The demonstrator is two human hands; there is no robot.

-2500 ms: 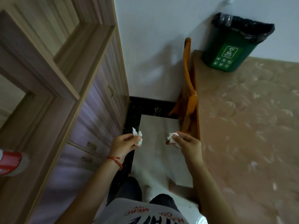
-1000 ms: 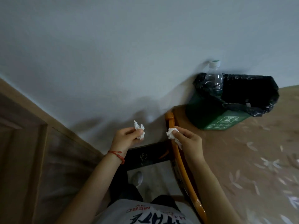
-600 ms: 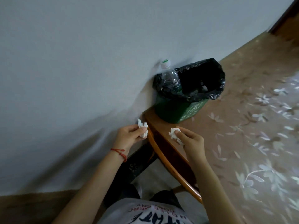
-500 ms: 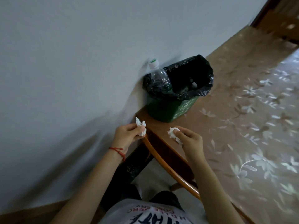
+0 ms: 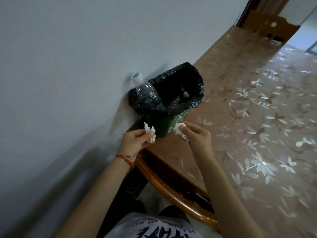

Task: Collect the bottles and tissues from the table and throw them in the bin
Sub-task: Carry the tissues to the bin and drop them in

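Note:
A green bin (image 5: 163, 125) lined with a black bag (image 5: 197, 88) stands on the table corner against the wall. A clear plastic bottle (image 5: 145, 91) with a white cap sticks up from its left side, and more bottles lie dark inside. My left hand (image 5: 134, 140) pinches a crumpled white tissue (image 5: 150, 132) just in front of the bin's lower left. My right hand (image 5: 197, 134) grips a second crumpled tissue (image 5: 179, 129) beside the bin's front face. Both hands are below the bin's rim.
The table (image 5: 257, 134) wears a brown cover with pale flowers. A white wall (image 5: 68, 66) runs along the left. An orange wooden chair back (image 5: 171, 189) sits at the table's near edge, below my arms. A carved wooden piece (image 5: 272, 24) stands far right.
The view swung from the cupboard side to the bin, which now looks nearer. Both hands moved up close to the bin front, each still holding its tissue.

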